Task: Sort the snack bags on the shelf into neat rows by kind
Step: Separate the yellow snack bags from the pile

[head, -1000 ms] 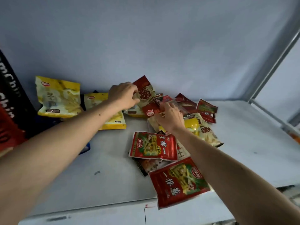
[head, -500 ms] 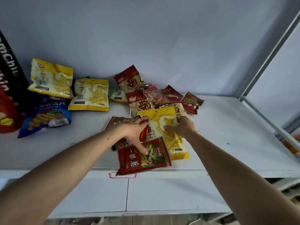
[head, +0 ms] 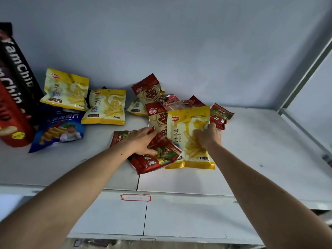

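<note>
A loose heap of snack bags lies mid-shelf. My right hand [head: 208, 135] grips a large yellow bag [head: 186, 126] lying on top of the heap. My left hand [head: 142, 141] presses on a red bag [head: 158, 159] at the front of the heap, fingers curled around its upper edge. Another red bag [head: 119, 138] pokes out under my left wrist. Two yellow bags [head: 66, 89] [head: 106, 106] lie side by side at the back left. Red-and-tan bags [head: 149, 90] lean on the back wall. A small red bag [head: 220, 115] lies right of the heap.
A blue bag [head: 59, 129] lies at the left, beside tall black and red chip tubes [head: 14, 90]. The white shelf [head: 260, 150] runs to a metal upright [head: 305, 69] at the right. A red-bordered label [head: 135, 197] sits on the shelf's front edge.
My left hand has closed around the front red bag's upper edge and crumpled it. My right hand has shifted along the yellow bag's right side. Half a second earlier both hands came forward from the back.
</note>
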`<action>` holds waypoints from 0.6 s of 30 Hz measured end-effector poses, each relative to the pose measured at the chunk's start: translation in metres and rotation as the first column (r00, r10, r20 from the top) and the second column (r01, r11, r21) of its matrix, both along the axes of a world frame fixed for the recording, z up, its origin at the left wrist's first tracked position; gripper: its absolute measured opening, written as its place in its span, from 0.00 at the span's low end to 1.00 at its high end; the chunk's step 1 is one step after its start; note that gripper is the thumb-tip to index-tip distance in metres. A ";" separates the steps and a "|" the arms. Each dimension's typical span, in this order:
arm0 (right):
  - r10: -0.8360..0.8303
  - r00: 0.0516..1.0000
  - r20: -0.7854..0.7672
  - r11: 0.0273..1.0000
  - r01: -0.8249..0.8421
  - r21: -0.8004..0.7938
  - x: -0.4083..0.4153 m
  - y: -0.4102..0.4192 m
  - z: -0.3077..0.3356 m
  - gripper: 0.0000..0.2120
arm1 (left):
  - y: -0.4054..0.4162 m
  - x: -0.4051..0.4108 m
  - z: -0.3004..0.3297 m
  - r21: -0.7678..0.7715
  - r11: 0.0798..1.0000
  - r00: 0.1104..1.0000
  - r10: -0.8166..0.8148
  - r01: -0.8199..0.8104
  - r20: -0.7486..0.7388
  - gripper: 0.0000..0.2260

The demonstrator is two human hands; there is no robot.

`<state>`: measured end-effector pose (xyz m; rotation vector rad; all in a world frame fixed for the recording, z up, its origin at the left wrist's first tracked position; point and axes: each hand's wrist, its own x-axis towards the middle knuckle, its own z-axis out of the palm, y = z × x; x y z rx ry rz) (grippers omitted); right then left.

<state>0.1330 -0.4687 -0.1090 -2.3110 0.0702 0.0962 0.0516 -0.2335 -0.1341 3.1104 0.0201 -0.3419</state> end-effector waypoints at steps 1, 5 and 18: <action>0.003 1.000 0.006 1.000 -0.003 0.005 0.002 0.002 0.001 0.20 | 0.001 0.003 0.000 -0.015 1.000 1.000 0.010 -0.010 -0.013 0.45; 0.017 0.999 0.040 1.000 -0.016 -0.011 0.012 0.009 0.004 0.19 | 0.009 0.025 0.002 -0.352 0.909 0.957 0.273 -0.222 0.102 0.39; -0.089 0.982 0.167 0.995 0.080 0.060 0.048 0.018 0.021 0.20 | 0.017 0.119 0.031 -0.911 0.268 0.709 0.704 -0.314 -0.038 0.11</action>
